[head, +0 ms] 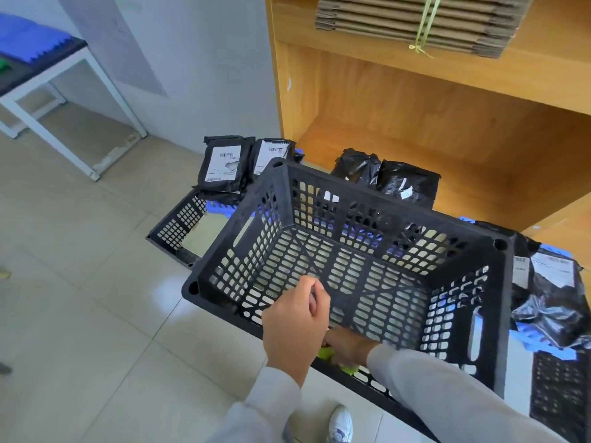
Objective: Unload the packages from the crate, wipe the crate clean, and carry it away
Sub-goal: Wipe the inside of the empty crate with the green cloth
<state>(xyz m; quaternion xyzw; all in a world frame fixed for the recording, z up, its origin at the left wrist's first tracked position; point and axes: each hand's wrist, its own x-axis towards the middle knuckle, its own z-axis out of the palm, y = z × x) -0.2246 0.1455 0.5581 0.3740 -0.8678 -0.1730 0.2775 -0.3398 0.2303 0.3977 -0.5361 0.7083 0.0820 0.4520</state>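
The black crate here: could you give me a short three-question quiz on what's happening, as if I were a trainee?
1. True or false: the black crate still has packages lying inside it.
2. What does the right hand grip against the crate's near wall?
A. a yellow-green cloth
B. a tape roll
C. a scanner
3. Fill in: the bundle of flattened cardboard lies on the wooden ____.

Key
1. False: its slotted floor is bare, and the black packages lie outside, behind and beside it.
2. A: the yellow-green cloth shows under the fingers, while the left hand hovers loosely curled above the near rim, holding nothing.
3. shelf.
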